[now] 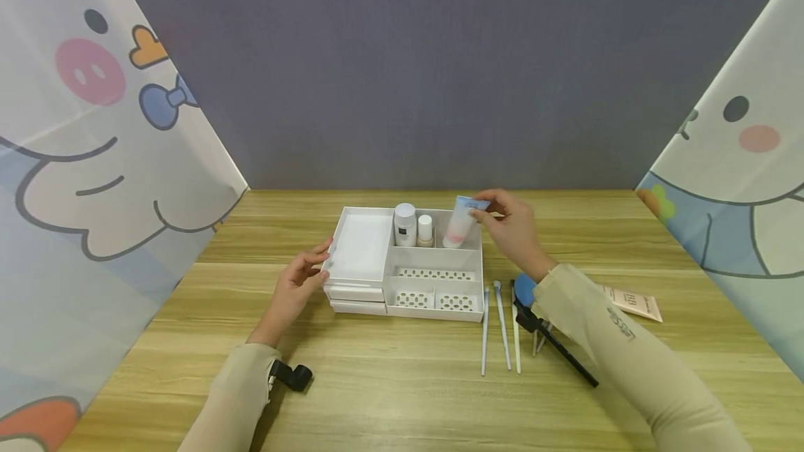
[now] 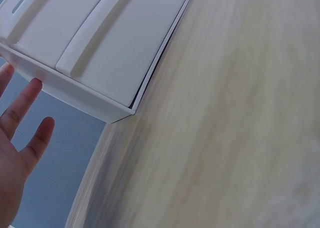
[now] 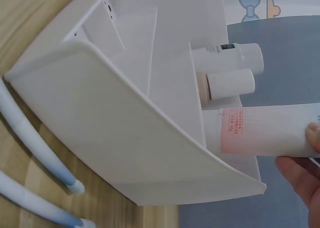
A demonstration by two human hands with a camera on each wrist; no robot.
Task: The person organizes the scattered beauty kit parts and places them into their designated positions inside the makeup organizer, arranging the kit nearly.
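A white desktop organizer [image 1: 358, 243] with drawers at its left front stands on the table. My right hand [image 1: 511, 225] pinches a squeeze tube [image 1: 461, 223], white and pink with a blue end, its cap end down inside the back right compartment. Beside the tube in that back row stand a white bottle [image 1: 405, 227] and a smaller bottle [image 1: 425, 230] with a white cap and beige base. At the organizer's left side, my left hand [image 1: 300, 277] has its fingers loosely spread, fingertips right at the wall. In the left wrist view, those fingers [image 2: 22, 105] are extended beside the drawer fronts.
Several makeup brushes [image 1: 502, 326] lie right of the organizer. Next to them are a blue round item [image 1: 524, 289], partly covered by the right wrist camera, and a beige BB tube [image 1: 634, 302] partly behind the sleeve. A grey panel [image 1: 402, 75] rises behind the table.
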